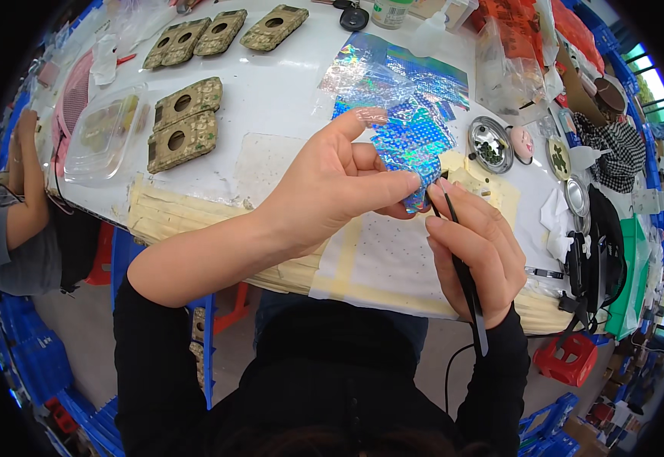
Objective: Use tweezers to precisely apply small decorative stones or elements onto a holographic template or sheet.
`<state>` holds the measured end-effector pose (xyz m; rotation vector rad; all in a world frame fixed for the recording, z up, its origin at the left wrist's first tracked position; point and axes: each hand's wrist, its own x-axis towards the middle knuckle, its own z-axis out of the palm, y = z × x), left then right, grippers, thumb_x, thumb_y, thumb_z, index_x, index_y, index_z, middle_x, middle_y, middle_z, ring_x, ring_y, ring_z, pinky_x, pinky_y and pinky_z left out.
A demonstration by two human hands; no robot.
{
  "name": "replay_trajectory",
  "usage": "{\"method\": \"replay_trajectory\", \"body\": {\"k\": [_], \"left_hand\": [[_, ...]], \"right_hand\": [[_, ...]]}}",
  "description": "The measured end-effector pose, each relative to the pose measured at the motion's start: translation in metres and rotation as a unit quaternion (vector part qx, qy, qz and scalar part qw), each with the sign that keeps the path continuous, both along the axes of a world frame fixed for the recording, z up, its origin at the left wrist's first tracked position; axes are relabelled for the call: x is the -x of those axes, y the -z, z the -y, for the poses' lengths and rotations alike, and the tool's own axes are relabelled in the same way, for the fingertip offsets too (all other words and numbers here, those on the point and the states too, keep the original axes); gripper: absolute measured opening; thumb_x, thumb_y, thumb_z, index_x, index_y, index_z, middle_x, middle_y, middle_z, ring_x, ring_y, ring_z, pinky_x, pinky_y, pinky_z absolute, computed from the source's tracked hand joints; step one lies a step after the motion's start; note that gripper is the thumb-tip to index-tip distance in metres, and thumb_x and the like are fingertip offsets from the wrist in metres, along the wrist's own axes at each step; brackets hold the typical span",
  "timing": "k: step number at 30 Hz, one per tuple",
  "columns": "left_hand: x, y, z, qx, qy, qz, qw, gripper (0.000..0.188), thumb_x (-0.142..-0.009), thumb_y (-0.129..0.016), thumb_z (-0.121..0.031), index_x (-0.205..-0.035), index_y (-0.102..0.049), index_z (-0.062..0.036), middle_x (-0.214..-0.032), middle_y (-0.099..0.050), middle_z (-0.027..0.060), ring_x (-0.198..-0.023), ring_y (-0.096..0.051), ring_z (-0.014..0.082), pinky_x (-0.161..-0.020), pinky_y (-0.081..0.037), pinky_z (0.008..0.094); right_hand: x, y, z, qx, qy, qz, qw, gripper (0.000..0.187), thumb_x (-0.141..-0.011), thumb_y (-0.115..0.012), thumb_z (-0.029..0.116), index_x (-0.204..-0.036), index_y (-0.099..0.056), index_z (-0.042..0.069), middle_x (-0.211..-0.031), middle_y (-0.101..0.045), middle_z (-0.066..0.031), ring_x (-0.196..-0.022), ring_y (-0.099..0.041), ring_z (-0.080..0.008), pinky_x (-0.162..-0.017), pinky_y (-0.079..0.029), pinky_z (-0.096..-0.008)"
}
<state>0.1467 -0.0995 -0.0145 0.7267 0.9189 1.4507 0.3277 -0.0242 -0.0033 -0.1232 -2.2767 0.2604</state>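
Note:
My left hand (324, 179) pinches a shiny blue holographic sheet (417, 141) between thumb and fingers, raised above the table. In my right hand (488, 240) is a pair of black tweezers (465, 278). Their tips meet the lower edge of the sheet, close to my left thumb; whether they grip anything there is too small to tell. Below both hands lies a white paper (378, 263) with small dark specks and tape along its edge. More holographic film (393, 61) rests behind the sheet, partly covered by clear plastic.
Camouflage-patterned shells with round holes (182, 141) lie at left, several more (275, 27) at the back. A clear plastic box (103, 137) is further left. Round metal dishes with small dark parts (490, 145) stand at right, near a black bag (606, 244). Another person's arm (31, 190) shows at far left.

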Motion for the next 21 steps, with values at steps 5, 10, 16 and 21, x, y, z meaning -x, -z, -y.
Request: {"method": "replay_trajectory", "body": {"k": [5,10,16,21], "left_hand": [[0.0007,0.0022,-0.0006,0.008,0.001,0.002,1.000,0.052,-0.085,-0.062,-0.001,-0.131,-0.038,-0.0026,-0.104,-0.065,0.0125,-0.091,-0.065,0.0163,-0.071,-0.057,0.0282],[-0.0005,-0.0021,-0.0004,-0.009,0.004,-0.017,1.000,0.053,-0.085,-0.062,-0.001,-0.132,-0.037,-0.0020,-0.103,-0.066,0.0126,-0.090,-0.065,0.0162,-0.072,-0.056,0.0284],[-0.0042,-0.0048,0.0011,-0.034,-0.037,-0.073,0.996,0.061,-0.083,-0.066,-0.003,-0.131,-0.029,0.0056,-0.091,-0.065,0.0131,-0.079,-0.064,0.0145,-0.068,-0.055,0.0271],[-0.0044,0.0014,0.0017,-0.050,-0.044,-0.130,0.989,0.060,-0.084,-0.063,0.001,-0.133,-0.029,-0.0003,-0.101,-0.063,0.0140,-0.089,-0.064,0.0160,-0.073,-0.055,0.0278]], "right_hand": [[0.0001,0.0001,0.0003,-0.010,0.002,0.001,1.000,0.024,-0.070,-0.074,-0.001,-0.092,-0.065,0.001,-0.095,-0.067,-0.0163,-0.092,-0.067,-0.0312,-0.080,-0.058,-0.0394],[0.0005,0.0018,-0.0001,-0.014,0.006,-0.003,1.000,0.023,-0.070,-0.074,-0.002,-0.091,-0.065,0.001,-0.094,-0.068,-0.0158,-0.091,-0.067,-0.0305,-0.080,-0.057,-0.0392],[0.0003,-0.0001,-0.0001,0.000,0.006,0.003,1.000,0.023,-0.069,-0.073,-0.004,-0.090,-0.064,0.002,-0.092,-0.068,-0.0147,-0.090,-0.068,-0.0299,-0.080,-0.057,-0.0388],[0.0005,-0.0010,-0.0008,0.003,0.006,0.016,1.000,0.023,-0.069,-0.073,-0.005,-0.089,-0.064,0.001,-0.093,-0.067,-0.0150,-0.090,-0.067,-0.0307,-0.079,-0.057,-0.0389]]}}
